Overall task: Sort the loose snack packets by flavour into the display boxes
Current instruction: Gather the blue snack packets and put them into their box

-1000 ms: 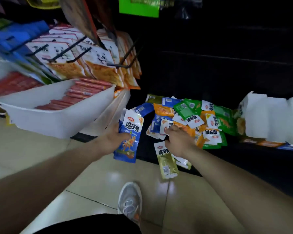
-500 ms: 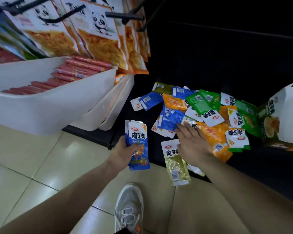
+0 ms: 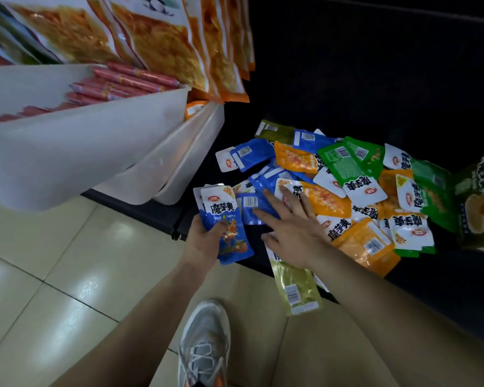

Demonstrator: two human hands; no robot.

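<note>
My left forearm comes up from the lower left and my left hand (image 3: 204, 243) sits at the front edge of the dark shelf (image 3: 444, 277). Its fingers are curled round a small stack of blue packets (image 3: 225, 216), with the thumb pressed across the front one. The stack stands nearly upright, printed face towards me, its lower end hanging just past my palm. My right arm reaches in from the lower right. My right hand (image 3: 291, 230) lies palm down on the near left side of the pile of loose packets (image 3: 347, 174), fingers straight and spread, gripping nothing. Two fingertips rest on a blue packet (image 3: 249, 208) lying barcode up, and the others cover a white-topped packet beside it. The thumb points left, just above the top of an olive-gold packet (image 3: 294, 286) that hangs over the shelf edge towards the tiled floor (image 3: 67, 261). The rest of the pile, blue, orange and green mixed together, spreads to the right as far as a green display box (image 3: 478, 196) at the frame's edge. To the left, a white bin (image 3: 67, 152) holds red sausage sticks (image 3: 129, 82), with large orange bags (image 3: 162, 40) hanging above. My grey shoe (image 3: 204, 344) is on the floor below my arms.
</note>
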